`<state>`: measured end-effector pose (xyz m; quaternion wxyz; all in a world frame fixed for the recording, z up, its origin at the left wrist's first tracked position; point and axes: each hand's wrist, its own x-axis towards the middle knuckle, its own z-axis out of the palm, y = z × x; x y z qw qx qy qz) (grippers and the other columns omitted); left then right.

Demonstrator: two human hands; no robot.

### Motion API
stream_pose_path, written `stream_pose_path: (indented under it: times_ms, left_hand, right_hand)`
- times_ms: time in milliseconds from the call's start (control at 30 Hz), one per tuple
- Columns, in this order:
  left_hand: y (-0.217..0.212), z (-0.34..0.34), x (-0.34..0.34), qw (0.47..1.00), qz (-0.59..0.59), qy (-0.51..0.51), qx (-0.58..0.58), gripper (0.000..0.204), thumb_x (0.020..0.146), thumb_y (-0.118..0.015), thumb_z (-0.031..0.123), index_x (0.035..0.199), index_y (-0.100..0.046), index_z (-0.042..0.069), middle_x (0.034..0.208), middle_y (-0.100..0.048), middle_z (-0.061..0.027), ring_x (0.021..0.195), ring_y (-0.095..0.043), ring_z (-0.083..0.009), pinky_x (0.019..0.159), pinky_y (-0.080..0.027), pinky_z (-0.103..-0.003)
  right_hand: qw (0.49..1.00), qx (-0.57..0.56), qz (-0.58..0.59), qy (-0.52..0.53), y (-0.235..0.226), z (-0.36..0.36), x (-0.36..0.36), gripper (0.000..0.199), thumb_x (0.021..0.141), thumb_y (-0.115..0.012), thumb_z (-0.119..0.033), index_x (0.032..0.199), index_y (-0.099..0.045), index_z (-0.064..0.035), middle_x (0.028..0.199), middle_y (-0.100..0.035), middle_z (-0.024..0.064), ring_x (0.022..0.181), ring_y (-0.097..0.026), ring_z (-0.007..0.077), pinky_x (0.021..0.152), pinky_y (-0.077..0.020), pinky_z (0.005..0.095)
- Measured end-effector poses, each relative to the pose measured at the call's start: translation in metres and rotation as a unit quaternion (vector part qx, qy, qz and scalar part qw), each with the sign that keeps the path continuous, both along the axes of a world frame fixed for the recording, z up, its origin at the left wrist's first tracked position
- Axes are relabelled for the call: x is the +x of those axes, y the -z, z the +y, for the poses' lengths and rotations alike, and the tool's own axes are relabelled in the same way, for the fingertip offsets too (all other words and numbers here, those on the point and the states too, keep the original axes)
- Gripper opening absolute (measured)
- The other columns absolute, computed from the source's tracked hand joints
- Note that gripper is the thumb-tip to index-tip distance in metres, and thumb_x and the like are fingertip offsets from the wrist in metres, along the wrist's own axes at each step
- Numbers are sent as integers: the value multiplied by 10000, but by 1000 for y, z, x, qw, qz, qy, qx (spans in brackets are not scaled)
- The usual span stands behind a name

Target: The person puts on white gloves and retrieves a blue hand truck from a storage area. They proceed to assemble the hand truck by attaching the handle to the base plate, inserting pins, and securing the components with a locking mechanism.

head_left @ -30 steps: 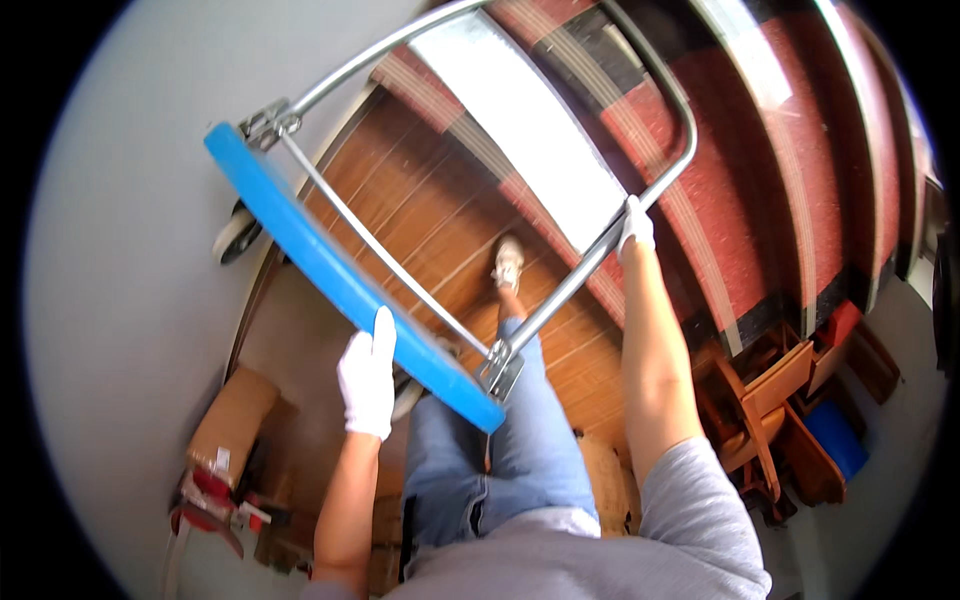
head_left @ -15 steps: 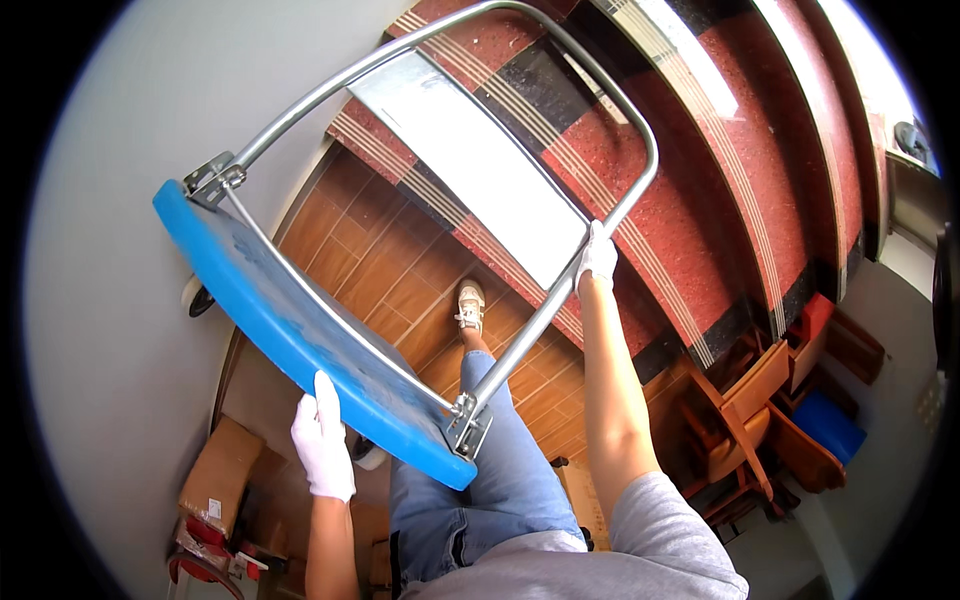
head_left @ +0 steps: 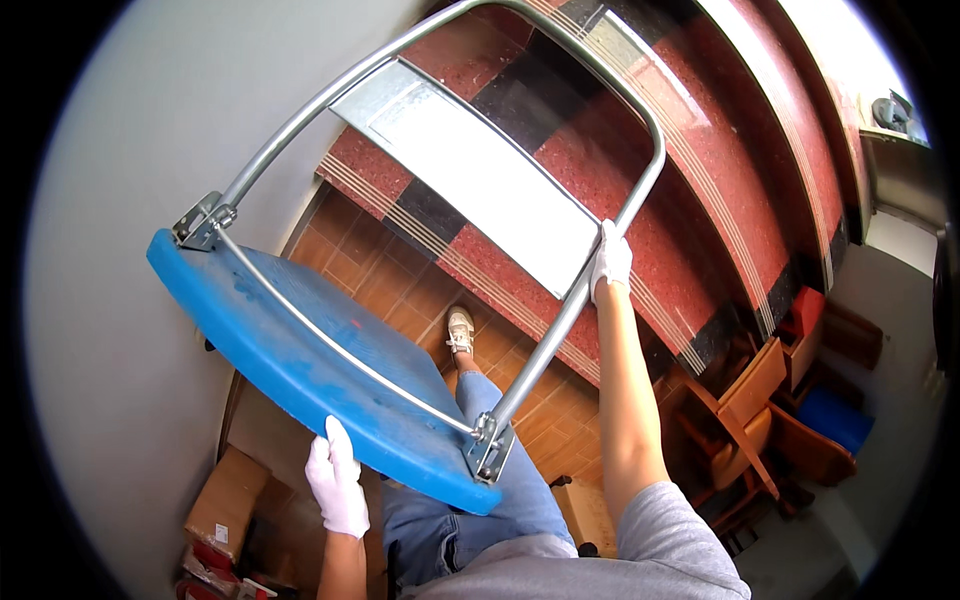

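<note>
The platform cart (head_left: pixel 330 370) is lifted off the floor and held tilted in front of the person, above the stairs. Its deck is a flat blue plastic slab with scuffed patches, and a thin metal rod runs across it between two grey hinge brackets. A bent silver tube handle (head_left: pixel 640 140) rises from those brackets in a tall loop, with a pale rectangular panel (head_left: pixel 470 170) fixed inside it.

The left hand (head_left: pixel 337 483), in a white glove, grips the near lower edge of the blue deck, fingers curled up against the rim. The right hand (head_left: pixel 611 258), also gloved in white, is wrapped around the right tube of the handle, about midway up.

Below the cart lie red speckled stairs (head_left: pixel 720 230) with dark bands and a brown tiled landing (head_left: pixel 390 290), where the person's shoe (head_left: pixel 460 330) stands. Cardboard boxes (head_left: pixel 225 500) sit at the lower left by the grey wall (head_left: pixel 130 150). Wooden chairs (head_left: pixel 760 420) are stacked at the lower right, close beside the right arm.
</note>
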<state>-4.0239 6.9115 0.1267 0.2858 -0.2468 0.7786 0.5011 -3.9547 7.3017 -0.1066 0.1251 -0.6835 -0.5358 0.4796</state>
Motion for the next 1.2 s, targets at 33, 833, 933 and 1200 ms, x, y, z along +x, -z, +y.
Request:
stream_pose_path:
  times_ms: [33, 833, 933, 1200]
  left_hand:
    - [-3, -2, 3, 1000, 0, -1, -6, 324, 1001, -473, 290, 724, -438, 126, 624, -351, 81, 505, -275, -10, 448, -224, -207]
    - [1, -32, 1, 997, -31, 44, -55, 353, 999, -469, 331, 715, -399, 134, 623, -338, 66, 508, -296, -20, 453, -247, -209]
    - [2, -38, -6, 992, -21, 65, -107, 344, 1001, -465, 327, 738, -452, 107, 628, -359, 60, 521, -321, -29, 466, -269, -213]
    - [12, -6, -1, 984, -31, -104, -140, 316, 975, -504, 374, 819, -544, 102, 633, -377, 58, 518, -323, -37, 469, -270, -209]
  right_hand:
    - [1000, -3, 3, 9, 1, -7, 7, 475, 896, -553, -432, 958, -584, 38, 803, -561, 102, 713, -484, 188, 691, -421, 364]
    - [996, -65, 35, 50, -30, -32, 40, 362, 891, -582, -412, 823, -551, -57, 711, -473, 19, 653, -430, 136, 593, -380, 321]
    - [989, -101, 70, 84, -41, -33, 50, 371, 872, -628, -461, 951, -515, -117, 734, -426, -25, 665, -424, 106, 610, -388, 285]
    - [991, -88, 101, -6, -77, -2, -16, 472, 897, -594, -456, 1129, -552, -46, 895, -521, -11, 848, -477, 120, 813, -395, 282]
